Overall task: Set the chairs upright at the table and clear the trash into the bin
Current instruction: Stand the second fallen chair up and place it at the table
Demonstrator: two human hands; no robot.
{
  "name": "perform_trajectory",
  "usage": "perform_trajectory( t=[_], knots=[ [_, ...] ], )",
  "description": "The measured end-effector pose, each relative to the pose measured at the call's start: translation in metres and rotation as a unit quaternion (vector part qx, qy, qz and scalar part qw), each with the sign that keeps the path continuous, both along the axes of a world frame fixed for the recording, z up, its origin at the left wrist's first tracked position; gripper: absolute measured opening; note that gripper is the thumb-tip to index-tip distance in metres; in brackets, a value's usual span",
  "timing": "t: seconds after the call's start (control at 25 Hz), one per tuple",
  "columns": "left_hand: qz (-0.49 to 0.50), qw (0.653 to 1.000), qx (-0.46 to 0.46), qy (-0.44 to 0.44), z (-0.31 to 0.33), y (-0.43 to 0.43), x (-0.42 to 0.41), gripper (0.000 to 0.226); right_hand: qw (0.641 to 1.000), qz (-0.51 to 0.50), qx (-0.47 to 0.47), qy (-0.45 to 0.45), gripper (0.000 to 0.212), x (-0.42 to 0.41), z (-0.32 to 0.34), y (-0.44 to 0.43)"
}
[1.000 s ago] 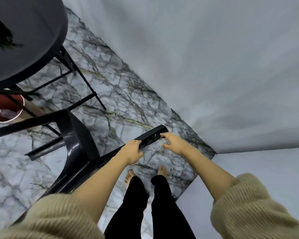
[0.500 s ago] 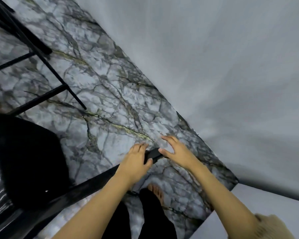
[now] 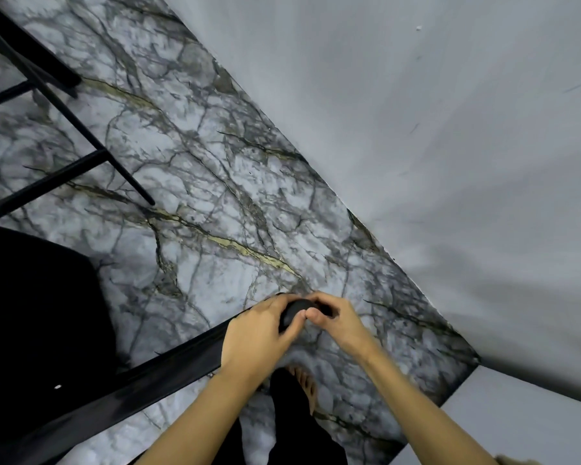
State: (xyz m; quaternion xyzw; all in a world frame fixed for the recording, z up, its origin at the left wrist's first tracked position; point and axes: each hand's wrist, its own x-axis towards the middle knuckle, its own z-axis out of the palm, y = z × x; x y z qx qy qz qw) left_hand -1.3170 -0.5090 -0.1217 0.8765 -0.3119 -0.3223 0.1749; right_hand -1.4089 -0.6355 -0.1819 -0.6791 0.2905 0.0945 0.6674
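A black chair (image 3: 41, 313) fills the lower left; its dark seat is at the left and its top rail (image 3: 168, 367) runs diagonally up to my hands. My left hand (image 3: 255, 333) is wrapped over the rail near its end. My right hand (image 3: 336, 317) grips the rail's rounded end from the right side, fingertips meeting those of the left. Whether the chair stands fully upright I cannot tell. No trash or bin is in view.
Thin black legs and crossbars (image 3: 64, 129) stand at the upper left on the marble-patterned floor (image 3: 215, 196). A plain grey wall (image 3: 433, 129) runs diagonally along the right, with a corner at lower right. My bare foot (image 3: 306, 384) is below the hands.
The view has tilted down and closer; the table top and red bin have left the frame. Both hands have closed together on the end of the chair's rail.
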Motion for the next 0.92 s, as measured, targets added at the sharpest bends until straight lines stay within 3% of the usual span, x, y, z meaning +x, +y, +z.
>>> perform_trajectory(
  t=[0.16,0.28,0.36,0.64,0.76,0.92],
  knots=[
    [0.0,1.0,0.004,0.012,0.002,0.006,-0.001,0.039,0.999,-0.051,0.002,-0.01,0.049,-0.004,0.004,0.011],
    [0.004,1.0,-0.017,-0.01,0.018,0.018,-0.007,0.071,0.997,-0.07,-0.021,-0.017,0.049,-0.01,0.021,0.02],
    [0.028,0.998,-0.052,-0.022,0.039,0.025,-0.008,0.076,0.996,-0.075,-0.024,-0.032,0.045,-0.009,0.049,0.024],
    [0.021,0.976,-0.217,-0.009,0.181,0.02,-0.026,0.049,0.985,-0.091,-0.13,-0.069,0.041,-0.03,0.23,0.009],
    [0.002,0.956,-0.294,-0.009,0.256,0.018,-0.041,0.039,0.972,-0.104,-0.193,-0.08,0.028,-0.048,0.318,0.008],
    [0.006,0.916,-0.4,-0.021,0.338,0.032,-0.045,0.032,0.948,-0.114,-0.28,-0.096,0.035,-0.055,0.419,0.026]
  ],
)
